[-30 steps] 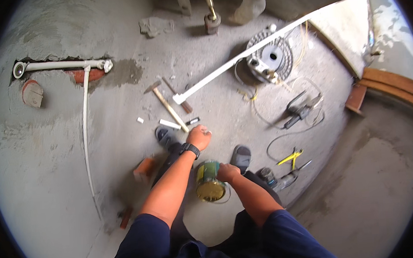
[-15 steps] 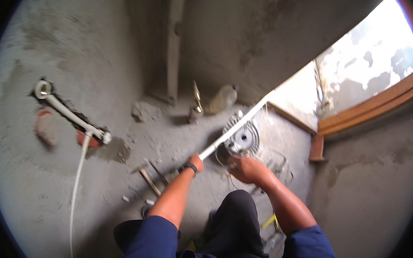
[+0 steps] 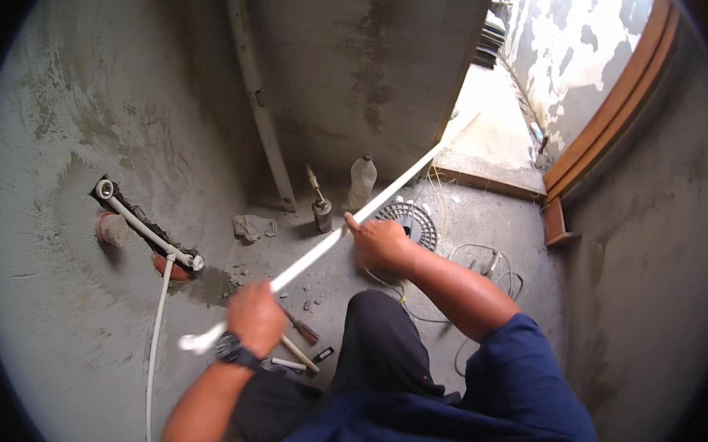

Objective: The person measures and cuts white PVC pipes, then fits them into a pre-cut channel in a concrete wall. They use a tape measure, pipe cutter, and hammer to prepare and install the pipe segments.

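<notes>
White pipe shifted toward the left wall, right hand now on it too

Half a second ago only the left hand held it. Now the left hand (blurred) is closed round the pipe just behind its elbow fitting, while the right hand grips farther up, fingers wrapped round it. The pipe slants across the person's front, its far end reaching toward the bright doorway. The step in hand looks like shifting and steadying the pipe; the next move, I judge, calls for keeping both grips firm, since so long a length could swing. Smooth, straight, matt white plastic contrasts with the rough grey plaster, where a similar wall pipe lies in a ragged channel. Below the pipe sits a ribbed round reel.
</notes>
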### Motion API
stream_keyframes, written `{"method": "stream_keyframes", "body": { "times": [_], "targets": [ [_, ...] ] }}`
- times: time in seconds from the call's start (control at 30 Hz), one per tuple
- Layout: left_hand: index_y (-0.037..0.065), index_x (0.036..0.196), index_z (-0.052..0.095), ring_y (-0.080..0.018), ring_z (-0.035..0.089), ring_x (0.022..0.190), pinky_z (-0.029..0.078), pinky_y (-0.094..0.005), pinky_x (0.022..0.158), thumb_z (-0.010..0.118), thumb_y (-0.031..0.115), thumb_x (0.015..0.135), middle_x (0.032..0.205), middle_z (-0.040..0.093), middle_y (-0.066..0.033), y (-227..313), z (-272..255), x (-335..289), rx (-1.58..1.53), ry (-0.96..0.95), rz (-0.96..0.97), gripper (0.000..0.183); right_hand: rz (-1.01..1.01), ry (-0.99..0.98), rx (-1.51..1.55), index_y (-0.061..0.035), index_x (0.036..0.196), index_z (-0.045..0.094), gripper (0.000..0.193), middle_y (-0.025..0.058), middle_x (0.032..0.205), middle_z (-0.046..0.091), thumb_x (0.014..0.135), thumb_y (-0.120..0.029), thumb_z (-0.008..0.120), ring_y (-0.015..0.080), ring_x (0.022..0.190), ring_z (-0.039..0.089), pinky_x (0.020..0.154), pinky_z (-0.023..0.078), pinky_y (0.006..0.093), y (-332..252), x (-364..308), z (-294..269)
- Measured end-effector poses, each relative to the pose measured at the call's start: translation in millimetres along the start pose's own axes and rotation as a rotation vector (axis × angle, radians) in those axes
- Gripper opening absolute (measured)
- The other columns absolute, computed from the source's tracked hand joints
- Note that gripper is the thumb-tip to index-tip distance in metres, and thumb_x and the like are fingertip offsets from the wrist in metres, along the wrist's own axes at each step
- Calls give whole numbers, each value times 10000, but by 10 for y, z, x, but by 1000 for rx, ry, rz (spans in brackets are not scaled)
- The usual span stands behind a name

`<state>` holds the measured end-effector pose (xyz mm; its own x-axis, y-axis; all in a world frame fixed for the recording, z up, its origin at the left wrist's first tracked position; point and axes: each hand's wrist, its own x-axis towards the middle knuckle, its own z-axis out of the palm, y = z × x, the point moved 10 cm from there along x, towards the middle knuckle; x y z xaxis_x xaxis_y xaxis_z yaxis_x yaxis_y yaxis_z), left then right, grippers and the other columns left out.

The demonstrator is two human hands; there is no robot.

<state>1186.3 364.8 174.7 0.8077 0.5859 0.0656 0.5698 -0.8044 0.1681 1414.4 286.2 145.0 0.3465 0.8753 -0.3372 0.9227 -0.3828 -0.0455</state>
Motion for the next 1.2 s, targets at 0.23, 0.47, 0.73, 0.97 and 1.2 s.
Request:
{"method": "stream_keyframes", "body": {
  "times": [0.23,0.47,0.73,0.97,1.2],
  "targets": [
    [40,1020,687,-360,613,857,481,-468,756,778,257,849,965,640,-166,-465,-2059,-1438,342,259,-52,291,-125,181,126,-33,1113,691,315,172,979,768,953,-265,549,317,893,766,690,612,463,-656,-571,-635],
    [37,1208,628,-213,557,958,462,-374,873,695,124,963,1042,594,-66,-902,-2170,-3073,-120,1010,-411,268,-228,322,171,-45,1028,662,301,169,810,738,965,-335,611,342,758,744,656,575,470,-1674,-845,-811],
    [158,1045,558,-251,565,1135,409,-499,1079,562,368,1054,989,599,-48,-1864,-687,-2590,-2205,1132,-478,210,-381,148,8,-35,1126,665,454,240,949,740,925,-442,654,420,915,727,812,575,501,-2460,-1048,-286],
    [126,994,582,-104,405,595,445,-330,722,638,368,1016,684,416,63,-1836,-770,-2496,-2163,1365,-393,250,-998,642,276,-77,1497,451,732,221,1164,627,820,-204,698,402,932,678,833,554,478,-3662,-1892,-1516],
    [74,1169,583,-126,589,860,506,-341,746,616,362,1039,977,609,-7,-1886,-972,-2379,-1956,1128,-240,318,-1139,686,109,-116,1571,376,813,220,1141,639,842,-299,684,367,845,706,718,577,431,-4911,-2168,-1712]
  ]
}}
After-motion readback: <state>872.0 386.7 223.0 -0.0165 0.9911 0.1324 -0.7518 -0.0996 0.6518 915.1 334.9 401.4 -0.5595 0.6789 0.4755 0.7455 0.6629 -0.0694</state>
